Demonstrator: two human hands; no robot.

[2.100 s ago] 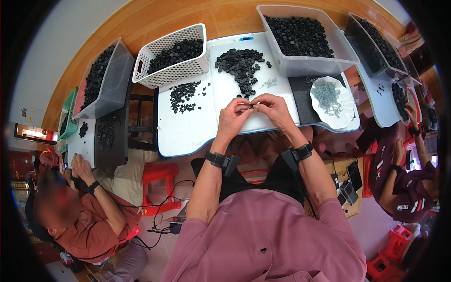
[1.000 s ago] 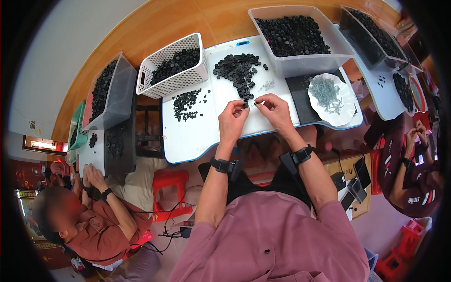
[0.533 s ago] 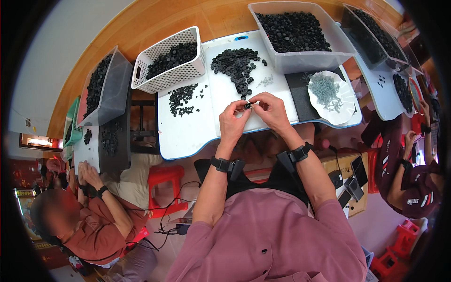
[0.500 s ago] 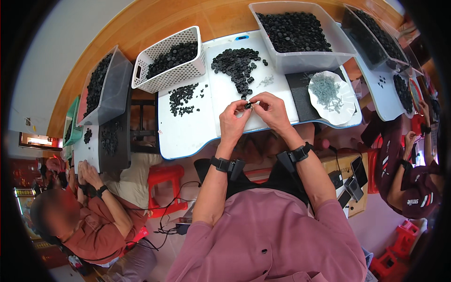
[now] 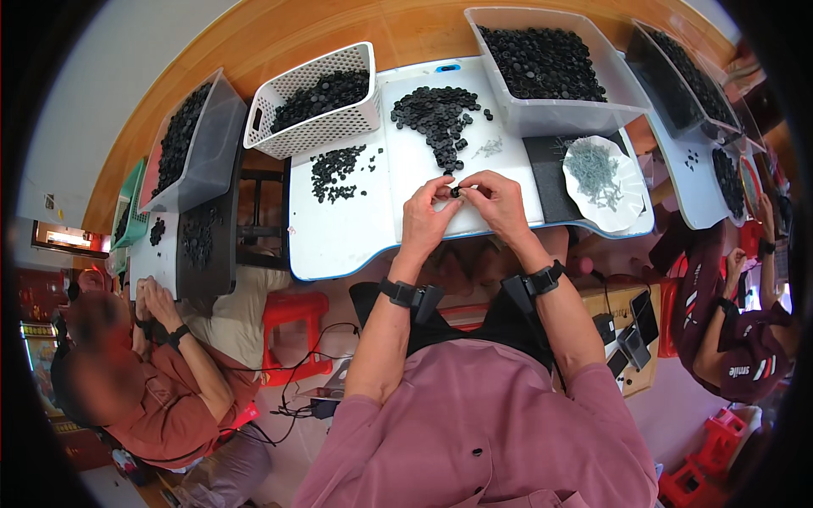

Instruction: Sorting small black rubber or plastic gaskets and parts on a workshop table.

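Note:
Over the near edge of the white table (image 5: 339,241), my left hand (image 5: 426,218) and my right hand (image 5: 500,207) meet, fingertips pinched together on one small round black part (image 5: 456,192). Fingers partly cover it, so its exact kind is unclear. Just beyond my fingertips, a trail of similar parts leads up to a heap of round black parts (image 5: 436,114). Left of that lies a heap of smaller black pieces (image 5: 333,173). A few pale pins (image 5: 489,148) are scattered to the right of the trail.
A white scalloped plate (image 5: 627,199) of grey-green pins rests partly on a black mat (image 5: 544,173). Behind stand a white perforated basket (image 5: 370,118) and a clear bin (image 5: 576,118), both full of black parts. Co-workers sit left and right; a red stool (image 5: 292,315) is at left.
The view has shifted slightly, so the table things appear a little farther right. My hands stay together on the small black part, with the fingers slightly repositioned.

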